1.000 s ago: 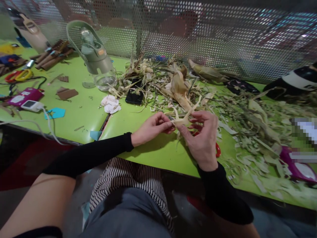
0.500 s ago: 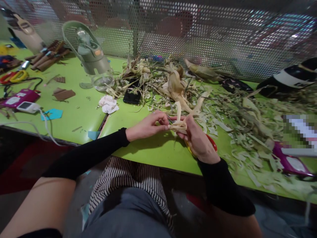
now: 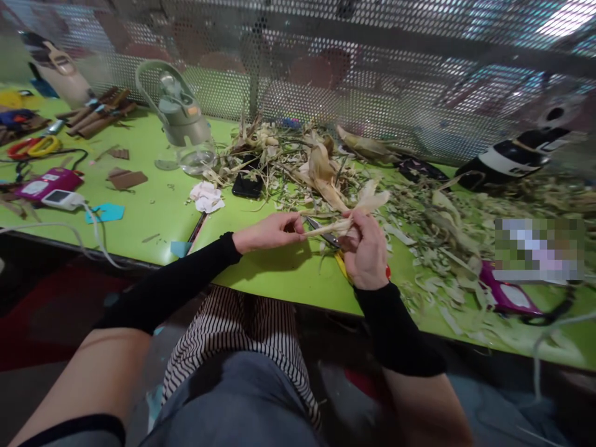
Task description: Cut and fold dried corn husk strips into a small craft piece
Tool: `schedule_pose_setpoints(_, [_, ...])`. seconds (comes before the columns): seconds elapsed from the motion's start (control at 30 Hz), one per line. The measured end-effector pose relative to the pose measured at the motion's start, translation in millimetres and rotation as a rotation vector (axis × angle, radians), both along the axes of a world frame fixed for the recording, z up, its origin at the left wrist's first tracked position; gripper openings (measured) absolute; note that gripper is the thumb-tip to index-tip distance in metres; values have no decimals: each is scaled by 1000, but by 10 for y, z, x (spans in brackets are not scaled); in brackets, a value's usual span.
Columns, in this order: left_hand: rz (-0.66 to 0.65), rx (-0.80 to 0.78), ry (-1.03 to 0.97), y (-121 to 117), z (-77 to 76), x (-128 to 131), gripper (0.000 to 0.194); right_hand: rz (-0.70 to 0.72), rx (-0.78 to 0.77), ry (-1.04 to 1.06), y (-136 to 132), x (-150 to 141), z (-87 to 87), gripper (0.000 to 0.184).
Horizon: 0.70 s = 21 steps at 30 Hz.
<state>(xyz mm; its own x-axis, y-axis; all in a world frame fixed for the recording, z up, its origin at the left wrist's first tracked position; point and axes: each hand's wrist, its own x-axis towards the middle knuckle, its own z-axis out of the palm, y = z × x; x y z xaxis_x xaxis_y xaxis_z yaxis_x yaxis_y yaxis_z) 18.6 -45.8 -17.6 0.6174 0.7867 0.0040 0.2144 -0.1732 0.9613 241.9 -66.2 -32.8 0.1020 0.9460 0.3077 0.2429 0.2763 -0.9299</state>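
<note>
A pale strip of corn husk (image 3: 326,228) stretches between my two hands above the green table. My left hand (image 3: 274,232) pinches its thin left end between thumb and fingertips. My right hand (image 3: 367,249) is closed around the wider part, and loose husk ends fan out above its fingers. Beneath the strip lies a pair of scissors (image 3: 343,264) with red and yellow handles, its blades pointing up and left; my right hand hides part of the handles. Just beyond my hands rests a larger dry husk (image 3: 322,171) on a heap of scraps.
Husk shavings (image 3: 433,273) spread over the right side. A phone (image 3: 248,180), a crumpled tissue (image 3: 207,197) and a green-lidded bottle (image 3: 181,118) stand or lie further left. A dark bottle (image 3: 507,158) lies at the right. A perforated metal screen (image 3: 298,74) borders the back.
The husk, folded in a loop before, is now drawn out straighter between my hands. My right hand has turned more upright, and more of the scissors shows. The view has shifted slightly.
</note>
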Motion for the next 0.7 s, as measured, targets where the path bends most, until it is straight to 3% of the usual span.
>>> schedule_pose_setpoints(0.13, [-14, 47, 15, -108, 43, 17, 19, -100, -59, 170, -29, -118, 24, 39])
schedule_pose_setpoints(0.33, [83, 180, 13, -231, 146, 93, 26, 35, 27, -55, -209, -341, 152, 42])
schedule_pose_setpoints(0.5, [145, 9, -134, -359, 367, 57, 24, 104, 90, -170, -265, -480, 317, 54])
schedule_pose_setpoints(0.6, [230, -10, -172, -499, 503, 23, 24, 113, 42, -105, -274, -528, 386, 63])
schedule_pose_setpoints(0.7, [207, -76, -173, -607, 547, -19, 25, 74, 61, -40, -291, -516, 417, 61])
